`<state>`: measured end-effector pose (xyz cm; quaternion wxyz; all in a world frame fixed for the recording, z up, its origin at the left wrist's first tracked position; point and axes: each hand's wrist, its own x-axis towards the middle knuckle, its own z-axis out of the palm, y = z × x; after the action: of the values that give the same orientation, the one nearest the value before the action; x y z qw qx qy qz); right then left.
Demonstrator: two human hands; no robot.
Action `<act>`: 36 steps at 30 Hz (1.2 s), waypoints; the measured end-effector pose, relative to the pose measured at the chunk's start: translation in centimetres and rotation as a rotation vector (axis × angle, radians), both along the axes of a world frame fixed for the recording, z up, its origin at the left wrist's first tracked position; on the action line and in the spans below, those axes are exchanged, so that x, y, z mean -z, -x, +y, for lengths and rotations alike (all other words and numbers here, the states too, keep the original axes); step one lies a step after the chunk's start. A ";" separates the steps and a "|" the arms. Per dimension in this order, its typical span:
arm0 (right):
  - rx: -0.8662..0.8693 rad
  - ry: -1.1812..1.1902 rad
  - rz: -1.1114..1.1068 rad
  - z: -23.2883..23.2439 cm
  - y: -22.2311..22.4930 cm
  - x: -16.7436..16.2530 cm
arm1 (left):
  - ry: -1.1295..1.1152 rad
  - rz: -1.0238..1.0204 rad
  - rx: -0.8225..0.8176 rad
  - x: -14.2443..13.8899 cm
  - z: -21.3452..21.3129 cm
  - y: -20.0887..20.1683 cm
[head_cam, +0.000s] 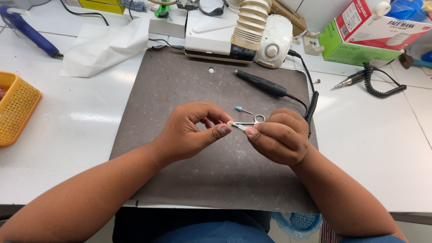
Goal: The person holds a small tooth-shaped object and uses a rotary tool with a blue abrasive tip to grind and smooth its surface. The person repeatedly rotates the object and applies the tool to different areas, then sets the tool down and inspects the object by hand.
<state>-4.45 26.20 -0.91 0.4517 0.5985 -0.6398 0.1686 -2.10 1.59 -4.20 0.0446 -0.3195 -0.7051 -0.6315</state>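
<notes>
Both our forearms enter from the bottom corners. Our left hand pinches a tiny pale piece, mostly hidden by fingertips. Our right hand grips small metal forceps at frame centre, above the grey mat; their long axis lies horizontally, tips pointing left.

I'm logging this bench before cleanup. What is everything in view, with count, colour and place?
mat: 1, grey-brown, centre of table
tooth piece: 1, cream, at left fingertips
clamp: 1, silver, in right hand
bur: 1, blue-tipped, on mat behind hands
handpiece: 1, black, mat's far edge
control box: 1, white, behind mat
basket: 1, yellow, far left
tissue: 1, white, rear left
boxes: 2, green and white-red, rear right
left hand: 1, pinching tooth piece
right hand: 1, gripping clamp
</notes>
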 end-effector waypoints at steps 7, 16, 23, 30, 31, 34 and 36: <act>-0.006 -0.011 0.005 0.0 0.0 -0.3 | -0.005 0.058 0.006 -0.1 0.1 -0.1; -0.021 0.007 0.002 0.2 0.0 0.3 | -0.022 0.069 0.039 -0.2 0.3 -0.1; -0.030 -0.001 -0.010 0.2 0.2 0.4 | -0.013 0.101 0.047 -0.3 0.0 0.0; -0.034 -0.015 -0.014 0.1 0.2 0.3 | -0.016 0.128 0.072 -0.1 -0.1 0.1; -0.034 -0.017 -0.013 0.1 0.2 0.3 | -0.014 0.134 0.073 -0.1 -0.1 0.1; -0.043 -0.013 -0.018 0.0 0.2 0.2 | -0.013 0.146 0.074 -0.2 -0.3 0.1; -0.047 -0.015 -0.015 -0.1 0.2 0.3 | -0.012 0.137 0.078 -0.1 -0.3 0.1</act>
<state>-4.70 26.12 -1.16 0.4383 0.6156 -0.6301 0.1787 -2.16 1.32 -4.08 0.0702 -0.3889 -0.6835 -0.6137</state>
